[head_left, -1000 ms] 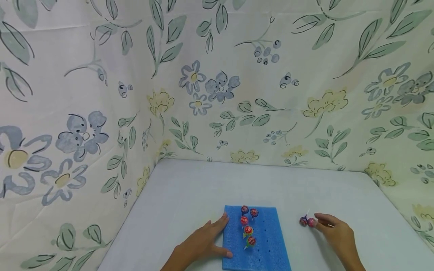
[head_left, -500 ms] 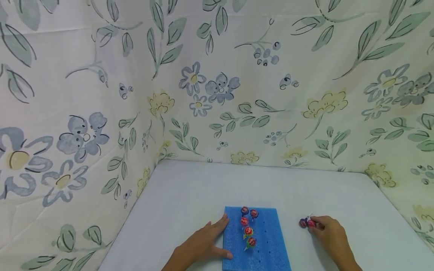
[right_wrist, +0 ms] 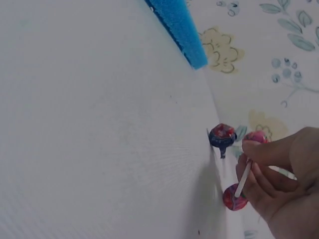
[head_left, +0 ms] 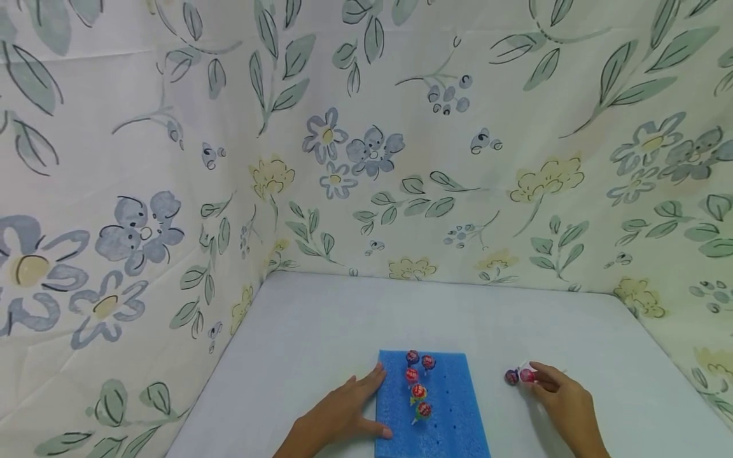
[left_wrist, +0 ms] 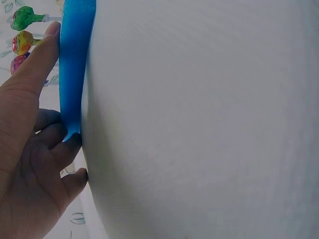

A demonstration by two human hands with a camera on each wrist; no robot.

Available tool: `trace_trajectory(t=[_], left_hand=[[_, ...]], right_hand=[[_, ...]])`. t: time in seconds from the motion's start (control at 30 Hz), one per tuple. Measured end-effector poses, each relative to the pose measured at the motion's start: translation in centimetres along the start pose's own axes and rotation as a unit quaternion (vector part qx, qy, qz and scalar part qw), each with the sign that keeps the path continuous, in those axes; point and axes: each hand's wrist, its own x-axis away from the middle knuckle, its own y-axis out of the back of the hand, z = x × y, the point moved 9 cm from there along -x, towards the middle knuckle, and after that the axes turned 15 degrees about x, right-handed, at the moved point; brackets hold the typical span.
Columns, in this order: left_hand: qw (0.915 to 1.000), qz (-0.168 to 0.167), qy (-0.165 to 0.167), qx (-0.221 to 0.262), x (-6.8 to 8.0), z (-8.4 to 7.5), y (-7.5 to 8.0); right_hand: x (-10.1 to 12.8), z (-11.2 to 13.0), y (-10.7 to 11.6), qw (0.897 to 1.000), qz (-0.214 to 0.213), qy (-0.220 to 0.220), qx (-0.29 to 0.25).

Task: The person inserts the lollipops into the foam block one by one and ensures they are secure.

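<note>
Here, from the head view, a blue foam block (head_left: 432, 407) lies near the near edge of the white worktop (head_left: 343, 331), with five wrapped lollipops (head_left: 418, 390) standing upright in a line along its left part. The left hand (head_left: 343, 416) rests flat at the block's left edge, fingers spread and relaxed, the fingertips on the far left corner and the thumb lying over the near left edge. Well to the right of the block, the right hand (head_left: 564, 397) pinches a red lollipop (head_left: 527, 376) by its stick, and a dark purple lollipop (head_left: 511, 377) lies on the worktop just to the left of it. Floral cloth (head_left: 366, 140) hangs behind and to both sides. In the left wrist view, the left hand (left_wrist: 30, 149) holds nothing; its straight thumb lies along the top of the foam block (left_wrist: 75, 69) and the other fingers press against its side, with three lollipop heads (left_wrist: 22, 42) showing beyond. In the right wrist view, the right hand (right_wrist: 279, 179) has its fingers curled around a thin white stick, with the red lollipop (right_wrist: 234, 197) at the stick's end, the dark purple lollipop (right_wrist: 222, 135) close beside, and a corner of the foam block (right_wrist: 182, 30) well apart.
</note>
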Motion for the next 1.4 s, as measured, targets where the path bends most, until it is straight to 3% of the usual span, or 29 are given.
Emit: trace_trajectory(t=[0.23, 0.53, 0.73, 1.03, 1.4], left_hand=[[1.0, -0.001, 0.003, 0.003, 0.1, -0.1, 0.1], [1.0, -0.001, 0.002, 0.007, 0.0, 0.1, -0.1], [1.0, -0.002, 0.003, 0.009, 0.0, 0.2, -0.1], [0.9999, -0.006, 0.001, 0.012, -0.1, 0.2, 0.0], [1.0, -0.005, -0.001, 0.004, -0.2, 0.2, -0.1]], right_hand=[[0.1, -0.6, -0.4, 0.994, 0.055, -0.044, -0.079], [0.8, -0.2, -0.5, 0.988, 0.061, -0.082, -0.115], [1.2, 0.2, -0.9, 0.978, 0.079, -0.097, -0.165], [1.5, 1.3, -1.2, 0.963, 0.084, -0.092, -0.24], [1.6, 3.2, -1.5, 0.971, 0.073, -0.046, -0.224]])
